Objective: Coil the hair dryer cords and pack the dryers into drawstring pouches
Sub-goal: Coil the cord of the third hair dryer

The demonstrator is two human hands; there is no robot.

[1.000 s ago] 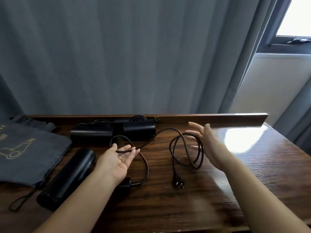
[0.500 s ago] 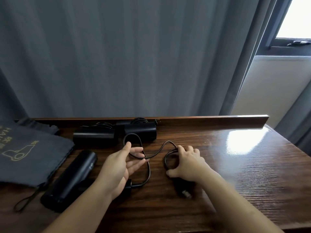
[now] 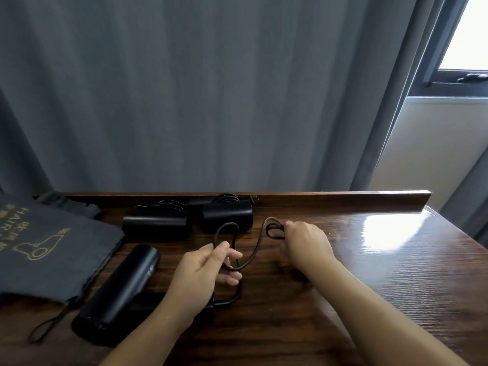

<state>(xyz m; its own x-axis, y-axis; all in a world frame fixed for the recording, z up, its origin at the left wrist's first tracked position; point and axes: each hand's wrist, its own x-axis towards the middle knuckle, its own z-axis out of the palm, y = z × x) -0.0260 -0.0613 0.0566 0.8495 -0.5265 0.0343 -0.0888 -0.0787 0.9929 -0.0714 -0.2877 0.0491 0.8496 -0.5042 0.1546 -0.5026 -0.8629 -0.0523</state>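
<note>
Cord (image 3: 257, 247) sags between both hands at centre frame: the right hand (image 3: 306, 243) clutches gathered loops, the left hand (image 3: 204, 270) pinches a loop between thumb and forefinger. The slack runs down to the dryer (image 3: 118, 291) lying diagonally at lower left, nearer the left hand. The pouch (image 3: 47, 249) waits flat at far left.

Black dryer (image 3: 118, 291) lies flat, cord (image 3: 253, 256) half-looped. 2 more dryers (image 3: 158, 224) at back, cords coiled. Grey pouch (image 3: 52, 249) flat, far left.
</note>
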